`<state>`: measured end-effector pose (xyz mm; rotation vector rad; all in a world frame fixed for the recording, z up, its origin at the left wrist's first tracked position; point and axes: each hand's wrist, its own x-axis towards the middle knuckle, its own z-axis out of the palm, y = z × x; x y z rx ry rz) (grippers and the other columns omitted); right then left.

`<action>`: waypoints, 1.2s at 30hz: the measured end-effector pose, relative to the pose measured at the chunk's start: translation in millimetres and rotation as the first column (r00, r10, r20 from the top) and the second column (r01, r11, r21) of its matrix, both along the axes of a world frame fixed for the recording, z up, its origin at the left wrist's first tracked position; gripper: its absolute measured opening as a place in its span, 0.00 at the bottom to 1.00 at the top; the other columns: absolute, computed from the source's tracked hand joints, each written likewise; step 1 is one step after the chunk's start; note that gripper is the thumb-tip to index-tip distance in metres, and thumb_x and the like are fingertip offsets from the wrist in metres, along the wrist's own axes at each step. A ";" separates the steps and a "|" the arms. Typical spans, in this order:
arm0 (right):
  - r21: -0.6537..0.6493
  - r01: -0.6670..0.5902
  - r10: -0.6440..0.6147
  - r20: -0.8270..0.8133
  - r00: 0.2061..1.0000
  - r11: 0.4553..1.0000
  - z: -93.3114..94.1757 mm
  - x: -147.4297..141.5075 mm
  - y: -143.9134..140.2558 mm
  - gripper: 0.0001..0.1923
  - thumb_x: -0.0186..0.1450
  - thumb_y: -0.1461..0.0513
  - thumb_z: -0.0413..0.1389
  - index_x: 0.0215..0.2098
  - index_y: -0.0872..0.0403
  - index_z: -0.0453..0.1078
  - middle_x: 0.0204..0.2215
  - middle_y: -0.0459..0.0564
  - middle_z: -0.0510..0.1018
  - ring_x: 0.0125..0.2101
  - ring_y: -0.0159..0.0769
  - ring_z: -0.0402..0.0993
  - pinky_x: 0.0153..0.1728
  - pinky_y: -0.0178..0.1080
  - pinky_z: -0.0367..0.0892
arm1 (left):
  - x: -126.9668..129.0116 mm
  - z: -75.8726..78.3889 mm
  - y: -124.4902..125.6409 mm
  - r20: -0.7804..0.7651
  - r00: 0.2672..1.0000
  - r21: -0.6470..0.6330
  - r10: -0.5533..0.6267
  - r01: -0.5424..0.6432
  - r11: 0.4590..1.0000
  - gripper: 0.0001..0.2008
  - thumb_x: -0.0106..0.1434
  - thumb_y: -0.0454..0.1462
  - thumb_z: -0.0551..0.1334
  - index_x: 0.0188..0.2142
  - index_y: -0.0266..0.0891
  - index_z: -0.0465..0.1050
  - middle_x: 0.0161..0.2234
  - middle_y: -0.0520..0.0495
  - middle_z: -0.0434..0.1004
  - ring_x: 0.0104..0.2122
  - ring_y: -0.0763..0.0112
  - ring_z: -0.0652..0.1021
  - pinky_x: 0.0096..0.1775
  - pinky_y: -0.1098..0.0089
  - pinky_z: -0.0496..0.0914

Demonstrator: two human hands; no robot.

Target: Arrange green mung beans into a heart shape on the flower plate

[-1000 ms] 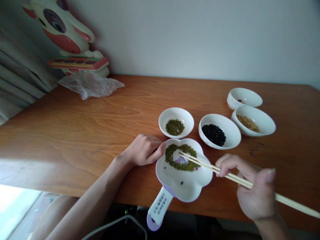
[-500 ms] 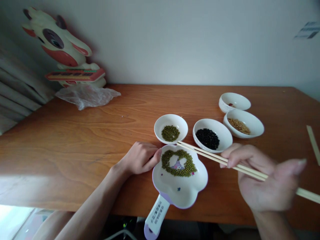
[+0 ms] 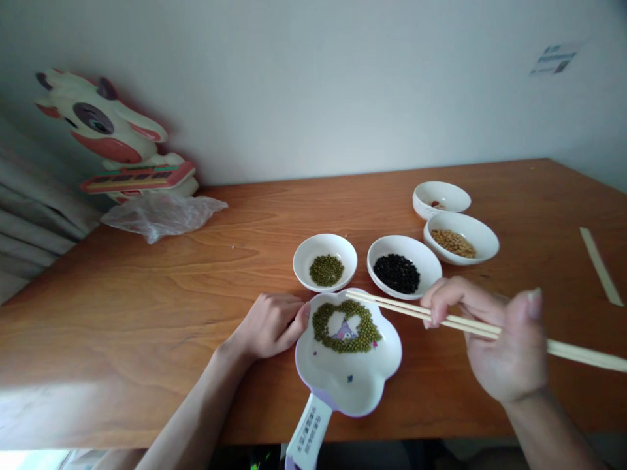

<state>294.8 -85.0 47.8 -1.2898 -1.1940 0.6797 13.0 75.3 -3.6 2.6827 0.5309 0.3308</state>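
My right hand [image 3: 494, 333] is closed around a pair of wooden chopsticks [image 3: 416, 311]. Their tips are close together over the far rim of a white and lilac flower-shaped bowl with a handle [image 3: 362, 395]; I cannot make out a bean between them. Inside it, green mung beans [image 3: 362, 343] form a heart-like ring around a printed cartoon figure. My left hand [image 3: 274, 324] rests on the table with curled fingers, its thumb against the bowl's left rim. Just behind stand a white bowl of mung beans [image 3: 327, 270] and a white bowl of black beans [image 3: 398, 273].
Farther right are a bowl of tan beans [image 3: 453, 243] and a bowl with a few reddish bits [image 3: 437, 203]. A pale strip [image 3: 601, 266] lies at the right. A crumpled plastic bag [image 3: 164, 215] and a cow-shaped toy keyboard [image 3: 140, 179] stand back left, by the wall.
The camera view has tilted and shifted slightly. The chopstick tips have moved from near the mung bean bowl's front edge to the flower-shaped bowl's far rim. My left hand stays at the bowl.
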 end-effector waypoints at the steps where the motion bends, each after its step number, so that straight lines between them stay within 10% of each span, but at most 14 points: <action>1: -0.029 -0.017 0.017 0.013 1.000 0.999 -1.5 2.0 -4.3 0.42 0.68 0.34 0.29 0.23 0.49 0.71 0.22 0.51 0.73 0.30 0.43 0.69 0.32 0.44 0.63 | -0.2 0.1 0.0 -0.004 1.000 -0.006 0.002 -0.002 1.000 0.21 0.76 0.39 0.46 0.26 0.38 0.64 0.23 0.50 0.70 0.23 0.74 0.69 0.29 0.72 0.62; 9: -0.181 -0.160 0.179 0.095 0.979 0.970 -22.9 0.3 -16.6 0.38 0.71 0.39 0.24 0.28 0.49 0.67 0.25 0.50 0.70 0.28 0.41 0.67 0.31 0.43 0.62 | -0.8 -0.3 0.3 -0.017 1.000 -0.013 0.003 -0.003 1.000 0.22 0.77 0.39 0.46 0.26 0.38 0.63 0.23 0.50 0.69 0.24 0.74 0.69 0.29 0.72 0.62; 36: -0.083 -0.194 0.204 0.137 0.969 0.977 -24.5 -0.6 -14.7 0.36 0.72 0.40 0.30 0.28 0.48 0.69 0.25 0.49 0.73 0.29 0.41 0.69 0.33 0.44 0.61 | -1.9 -2.8 1.3 -0.024 1.000 -0.022 0.021 -0.021 1.000 0.22 0.77 0.40 0.45 0.26 0.38 0.63 0.24 0.50 0.70 0.24 0.74 0.68 0.30 0.72 0.62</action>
